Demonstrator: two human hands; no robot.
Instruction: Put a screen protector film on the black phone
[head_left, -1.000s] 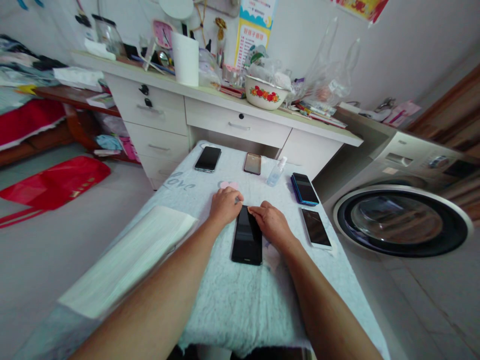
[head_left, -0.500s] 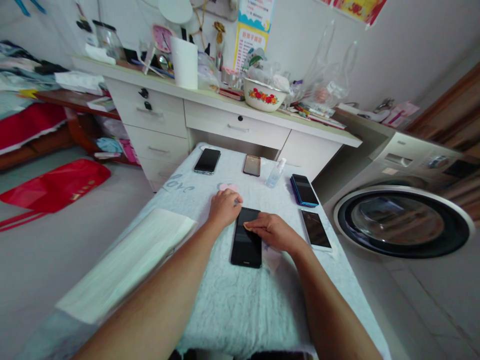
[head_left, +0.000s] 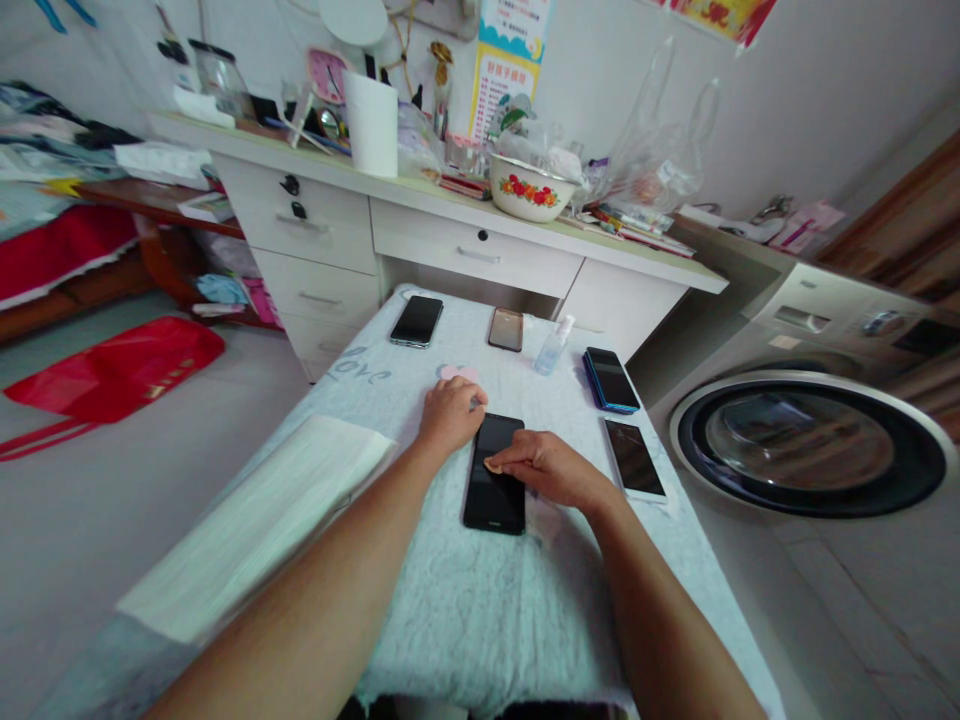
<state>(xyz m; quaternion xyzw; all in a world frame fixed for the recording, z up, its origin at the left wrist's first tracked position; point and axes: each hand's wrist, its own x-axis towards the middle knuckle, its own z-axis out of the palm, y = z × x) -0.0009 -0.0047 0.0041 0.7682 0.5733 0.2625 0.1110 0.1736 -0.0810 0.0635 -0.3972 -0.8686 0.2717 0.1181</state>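
A black phone (head_left: pixel 495 500) lies face up on the cloth-covered table (head_left: pixel 450 620). My left hand (head_left: pixel 451 412) rests at its upper left corner, fingers curled; whatever they may hold is too small to name. With fingers pressed together, my right hand (head_left: pixel 544 465) touches the middle of the screen, and a small yellowish piece shows under the fingertips. Another dark phone (head_left: pixel 417 321) lies at the table's far left. A phone case (head_left: pixel 506 329) and a clear spray bottle (head_left: pixel 553 347) are near the far edge. On the right lie a blue-edged phone (head_left: pixel 611 380) and a white-framed phone (head_left: pixel 634 459).
A folded pale cloth (head_left: pixel 255 530) covers the table's left side. Behind stands a desk (head_left: pixel 420 215) bearing a flowered bowl (head_left: pixel 531 190) and a paper roll (head_left: pixel 372 125). A washing machine (head_left: pixel 810 440) is at the right, a red bag (head_left: pixel 120 370) on the floor at left.
My right hand's fingertips have shifted very slightly left and down on the phone's screen. My left hand stays at the phone's upper corner.
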